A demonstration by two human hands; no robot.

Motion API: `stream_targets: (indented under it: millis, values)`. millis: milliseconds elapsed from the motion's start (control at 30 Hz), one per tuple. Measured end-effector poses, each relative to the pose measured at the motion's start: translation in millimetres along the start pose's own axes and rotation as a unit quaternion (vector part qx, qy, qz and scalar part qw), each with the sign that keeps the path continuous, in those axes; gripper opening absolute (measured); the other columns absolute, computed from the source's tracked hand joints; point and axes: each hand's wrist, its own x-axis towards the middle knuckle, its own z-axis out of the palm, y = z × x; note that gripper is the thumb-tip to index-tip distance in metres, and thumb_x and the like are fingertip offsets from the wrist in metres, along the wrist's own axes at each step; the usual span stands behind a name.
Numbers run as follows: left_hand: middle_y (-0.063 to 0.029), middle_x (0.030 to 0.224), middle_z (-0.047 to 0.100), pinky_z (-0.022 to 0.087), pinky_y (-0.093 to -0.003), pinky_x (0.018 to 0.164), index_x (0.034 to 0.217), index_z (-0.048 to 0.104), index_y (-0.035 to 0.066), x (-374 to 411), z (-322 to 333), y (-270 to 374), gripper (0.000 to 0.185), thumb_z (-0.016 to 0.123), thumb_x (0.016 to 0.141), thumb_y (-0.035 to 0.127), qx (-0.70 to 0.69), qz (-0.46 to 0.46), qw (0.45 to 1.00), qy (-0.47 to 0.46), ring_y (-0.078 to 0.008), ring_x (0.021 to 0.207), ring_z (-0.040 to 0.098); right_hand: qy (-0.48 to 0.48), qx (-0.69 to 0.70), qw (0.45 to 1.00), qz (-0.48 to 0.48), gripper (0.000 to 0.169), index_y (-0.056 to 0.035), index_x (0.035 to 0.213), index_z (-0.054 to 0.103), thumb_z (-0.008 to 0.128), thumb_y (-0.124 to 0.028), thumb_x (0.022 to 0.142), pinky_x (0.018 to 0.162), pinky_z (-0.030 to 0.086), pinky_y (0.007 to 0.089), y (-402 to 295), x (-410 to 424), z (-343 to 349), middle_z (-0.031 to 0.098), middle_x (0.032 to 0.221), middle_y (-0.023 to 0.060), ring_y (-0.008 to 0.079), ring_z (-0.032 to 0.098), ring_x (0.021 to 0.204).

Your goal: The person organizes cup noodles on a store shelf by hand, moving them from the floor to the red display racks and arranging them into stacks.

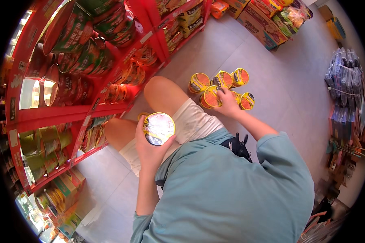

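My left hand (150, 148) is wrapped around an instant noodle cup (159, 129) above my lap. Glare whitens part of its yellow-rimmed lid. On the right, my right hand (228, 103) has its fingers on the rim of another noodle cup (211, 96) with an orange and yellow lid. Around it on the floor stand several matching cups, among them one at the left (199, 82), one behind (223, 79), one at the far right (240, 77) and one near my wrist (247, 101). Whether the right-hand cup rests on another is hard to tell.
A red shelf rack (88, 112) on the left holds large noodle buckets (76, 33), green cups (48, 136) and packets. Cartons (260, 22) with packets on top stand ahead on the tiled floor (279, 79). Plastic-wrapped goods (343, 76) line the right side.
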Motion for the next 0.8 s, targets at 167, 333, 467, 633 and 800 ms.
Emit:
stream_targets:
  millis: [167, 333, 467, 633, 800]
  values:
    - [-0.0193, 0.144, 0.054, 0.046, -0.0392, 0.110, 0.149, 0.043, -0.004, -2, 7, 2, 0.103, 0.098, 0.065, 0.020, -0.019, -0.006, 1.000, 0.019, -0.0284, 0.131, 0.056, 0.053, -0.144, 0.988, 0.013, 0.063, -0.0045, 0.116, 0.064, 0.087, -0.030, 0.064, 0.113, 0.036, 0.0504, 8, 1, 50, 0.058, 0.136, 0.0197, 0.0361, 0.052, 0.131]
    - [-0.0184, 0.136, 0.058, 0.049, -0.0395, 0.106, 0.147, 0.044, -0.003, -6, 14, 0, 0.102, 0.099, 0.064, 0.020, -0.038, -0.014, 0.999, 0.005, -0.0287, 0.124, 0.060, 0.059, -0.207, 0.975, 0.059, 0.068, -0.0040, 0.116, 0.064, 0.090, -0.035, 0.062, 0.118, 0.030, 0.0500, 12, -3, 69, 0.059, 0.137, 0.0160, 0.0329, 0.046, 0.138]
    - [-0.0186, 0.137, 0.057, 0.047, -0.0398, 0.107, 0.148, 0.044, -0.002, 2, 16, 0, 0.102, 0.099, 0.064, 0.020, -0.029, 0.000, 1.000, 0.003, -0.0289, 0.126, 0.058, 0.010, -0.225, 0.971, 0.074, 0.073, -0.0078, 0.122, 0.063, 0.091, -0.044, 0.066, 0.124, 0.021, 0.0503, 12, -3, 72, 0.052, 0.145, 0.0138, 0.0310, 0.040, 0.143]
    - [-0.0188, 0.138, 0.056, 0.048, -0.0408, 0.107, 0.148, 0.043, -0.002, 17, 21, 5, 0.101, 0.098, 0.065, 0.018, -0.024, 0.022, 0.999, -0.003, -0.0296, 0.126, 0.058, 0.073, -0.158, 0.983, 0.052, 0.066, -0.0070, 0.118, 0.063, 0.089, -0.045, 0.070, 0.124, 0.020, 0.0540, -1, -9, 48, 0.049, 0.148, 0.0144, 0.0326, 0.036, 0.145]
    - [-0.0218, 0.142, 0.055, 0.050, -0.0431, 0.106, 0.148, 0.043, -0.002, 24, 41, 21, 0.102, 0.098, 0.065, 0.022, 0.000, 0.126, 0.991, -0.055, -0.0359, 0.128, 0.058, 0.061, 0.166, 0.984, 0.028, 0.061, -0.0036, 0.135, 0.049, 0.081, -0.028, 0.089, 0.097, 0.053, 0.0432, -60, -7, -21, 0.049, 0.146, 0.0205, 0.0334, 0.055, 0.127]
